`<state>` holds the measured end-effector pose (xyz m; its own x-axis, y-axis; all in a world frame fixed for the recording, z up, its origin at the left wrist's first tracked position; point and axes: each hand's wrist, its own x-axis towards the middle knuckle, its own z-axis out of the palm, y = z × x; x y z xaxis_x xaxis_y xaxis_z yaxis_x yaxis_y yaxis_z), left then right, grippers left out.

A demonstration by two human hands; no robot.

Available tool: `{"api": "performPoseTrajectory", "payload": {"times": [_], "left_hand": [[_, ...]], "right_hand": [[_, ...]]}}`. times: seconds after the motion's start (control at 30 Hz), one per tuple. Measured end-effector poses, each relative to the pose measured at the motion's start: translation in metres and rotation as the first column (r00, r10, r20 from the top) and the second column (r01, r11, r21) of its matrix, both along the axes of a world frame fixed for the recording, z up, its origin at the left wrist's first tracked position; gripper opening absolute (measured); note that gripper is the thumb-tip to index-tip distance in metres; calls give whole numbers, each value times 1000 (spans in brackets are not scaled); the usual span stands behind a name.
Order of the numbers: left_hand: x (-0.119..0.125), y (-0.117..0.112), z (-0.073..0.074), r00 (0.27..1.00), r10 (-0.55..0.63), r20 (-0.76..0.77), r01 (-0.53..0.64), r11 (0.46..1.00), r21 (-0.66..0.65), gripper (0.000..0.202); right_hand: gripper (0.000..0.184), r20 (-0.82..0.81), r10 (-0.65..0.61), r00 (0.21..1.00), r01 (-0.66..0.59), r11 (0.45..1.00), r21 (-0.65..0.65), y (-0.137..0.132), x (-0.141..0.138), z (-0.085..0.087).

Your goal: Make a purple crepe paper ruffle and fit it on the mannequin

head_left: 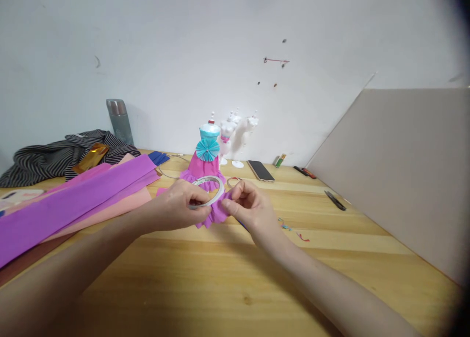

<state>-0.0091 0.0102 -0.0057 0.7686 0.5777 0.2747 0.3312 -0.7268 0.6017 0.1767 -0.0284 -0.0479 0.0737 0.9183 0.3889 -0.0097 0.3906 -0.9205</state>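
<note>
My left hand (183,204) is closed on a roll of white tape (219,190), held upright in front of me above the table. A strip of ruffled purple crepe paper (216,214) hangs between both hands. My right hand (251,204) pinches the right end of that strip between thumb and fingers. Just behind the hands stands a small dress-form mannequin (209,128) in a turquoise top with a pleated paper rosette (207,150) and a pink skirt (203,166) edged with a purple ruffle.
Purple and peach crepe paper (84,195) lies on the left, by a striped cloth (40,156) and a bottle (121,121). White mannequins (228,127), a phone (260,171) and a glue stick (280,160) stand or lie by the wall. A cutter knife (335,200) lies right, near paper scraps (303,237).
</note>
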Motion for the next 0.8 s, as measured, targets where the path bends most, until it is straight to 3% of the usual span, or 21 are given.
{"api": "performPoseTrajectory", "payload": {"times": [0.13,0.3,0.33,0.4,0.5,0.57,0.8], "left_hand": [[0,0,0,1000,10,21,-12,995,97,23],[1,1,0,998,70,3,-69,992,101,24],[1,1,0,998,69,4,-69,993,97,25],[1,0,1,998,59,10,-60,994,90,25],[1,-1,1,999,35,30,-38,995,94,25],[1,-2,-1,999,22,36,-26,993,118,25],[1,-3,-4,999,32,29,-37,983,182,25]], "right_hand": [[34,-9,18,1000,-18,999,-40,-2,-4,4],[15,187,-187,964,131,953,273,-18,-7,9],[18,222,-212,952,139,942,304,-20,-7,10],[31,264,-208,942,134,953,273,-20,-5,12],[17,302,-123,945,85,987,137,-15,-2,14],[18,336,-96,937,63,992,106,-13,-1,13],[13,492,-160,856,47,971,233,-21,-3,15]]}}
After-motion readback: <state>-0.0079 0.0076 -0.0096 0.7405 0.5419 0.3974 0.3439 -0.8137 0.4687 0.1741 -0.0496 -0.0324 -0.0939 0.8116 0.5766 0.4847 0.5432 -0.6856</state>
